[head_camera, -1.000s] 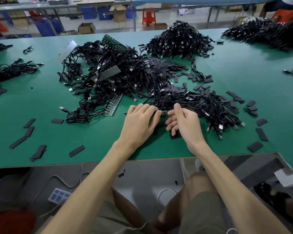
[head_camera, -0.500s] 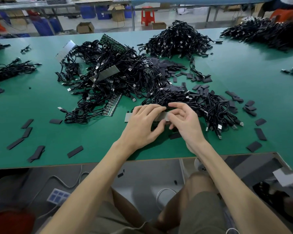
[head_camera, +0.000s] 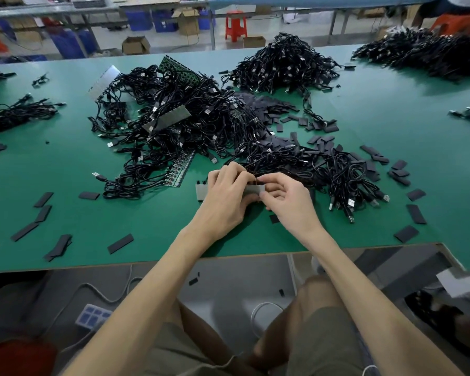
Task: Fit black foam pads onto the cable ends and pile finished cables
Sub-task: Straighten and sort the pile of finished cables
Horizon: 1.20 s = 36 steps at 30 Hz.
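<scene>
**Closely paired: two hands on one grey strip**

Six loose foam pads (head_camera: 43,199) lie flat near the left front edge of the desk (head_camera: 65,164), two of them overlapping. Toward the middle sprawls one broad cable heap (head_camera: 196,123), with a circuit board (head_camera: 183,169) poking out at its near side. A second heap (head_camera: 282,63) sits behind it, and a third (head_camera: 423,55) lies at the far right corner.

Both forearms reach in over the front edge and meet just in front of the broad heap. The left hand (head_camera: 225,194) is palm down, its fingers curled over the single grey strip (head_camera: 201,191), whose left end sticks out past the hand. The right hand (head_camera: 285,199) pinches the strip's right end between thumb and forefinger, its other fingers loosely bent.

A thin black cable (head_camera: 244,169) runs from the heap to the fingertips. Whether a pad sits between them cannot be told. One small pad (head_camera: 274,219) lies on the desk under the right hand.

Just to the right lies a cable bundle (head_camera: 345,180), its plugs pointing toward the front edge. Eight or so scattered pads (head_camera: 416,214) trail toward the right front corner.
</scene>
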Each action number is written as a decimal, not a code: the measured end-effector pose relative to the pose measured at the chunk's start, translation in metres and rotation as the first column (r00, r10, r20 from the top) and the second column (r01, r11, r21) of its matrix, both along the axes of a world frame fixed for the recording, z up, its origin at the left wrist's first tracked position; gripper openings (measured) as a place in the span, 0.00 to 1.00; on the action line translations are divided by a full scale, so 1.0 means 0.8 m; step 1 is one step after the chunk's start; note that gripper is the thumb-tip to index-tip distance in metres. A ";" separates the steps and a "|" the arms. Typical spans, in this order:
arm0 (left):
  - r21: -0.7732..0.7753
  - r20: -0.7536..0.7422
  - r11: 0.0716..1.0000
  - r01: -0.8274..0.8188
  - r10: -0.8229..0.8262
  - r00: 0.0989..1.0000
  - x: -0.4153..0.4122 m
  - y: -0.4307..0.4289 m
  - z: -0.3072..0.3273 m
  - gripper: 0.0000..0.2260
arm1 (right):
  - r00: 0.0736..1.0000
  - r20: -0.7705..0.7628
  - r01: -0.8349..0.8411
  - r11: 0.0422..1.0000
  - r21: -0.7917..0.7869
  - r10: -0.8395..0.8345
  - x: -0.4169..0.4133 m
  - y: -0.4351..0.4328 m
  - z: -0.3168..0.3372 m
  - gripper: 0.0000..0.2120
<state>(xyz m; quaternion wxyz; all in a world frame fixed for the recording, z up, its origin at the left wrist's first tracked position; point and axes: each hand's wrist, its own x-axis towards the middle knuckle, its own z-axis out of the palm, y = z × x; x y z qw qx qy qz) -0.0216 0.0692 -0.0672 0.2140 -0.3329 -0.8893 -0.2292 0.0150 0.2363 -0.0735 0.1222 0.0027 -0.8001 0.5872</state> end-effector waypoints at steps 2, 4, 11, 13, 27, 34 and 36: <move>0.005 0.010 1.000 -0.004 0.004 1.000 0.000 0.000 0.001 0.09 | 0.999 -0.022 0.025 0.998 0.053 -0.024 0.000 -0.002 0.000 0.08; 0.018 0.037 1.000 0.004 -0.004 0.999 0.000 -0.001 0.002 0.06 | 0.998 -0.035 0.053 0.994 0.098 -0.050 0.000 -0.003 0.000 0.05; 0.052 0.097 0.999 0.011 -0.016 0.995 0.000 -0.001 0.003 0.04 | 0.997 -0.058 0.052 0.987 0.153 -0.044 0.003 -0.005 0.003 0.03; 0.066 0.114 0.998 0.015 -0.023 0.993 -0.001 -0.001 0.003 0.04 | 0.997 -0.066 0.051 0.986 0.159 -0.041 0.005 -0.006 0.004 0.03; 0.039 0.023 0.995 -0.091 0.090 0.996 -0.003 0.000 0.001 0.05 | 0.989 -0.143 0.088 0.942 0.325 -0.043 0.005 -0.014 -0.005 0.08; 0.076 -0.071 0.949 -0.305 0.311 0.948 -0.008 0.001 0.001 0.05 | 0.954 -0.253 0.204 0.965 0.167 -0.158 0.007 -0.011 0.006 0.05; 0.045 -0.035 0.926 -0.374 0.376 0.926 -0.008 0.000 0.001 0.18 | 0.941 -0.279 0.237 0.963 0.130 -0.194 0.009 -0.009 0.010 0.06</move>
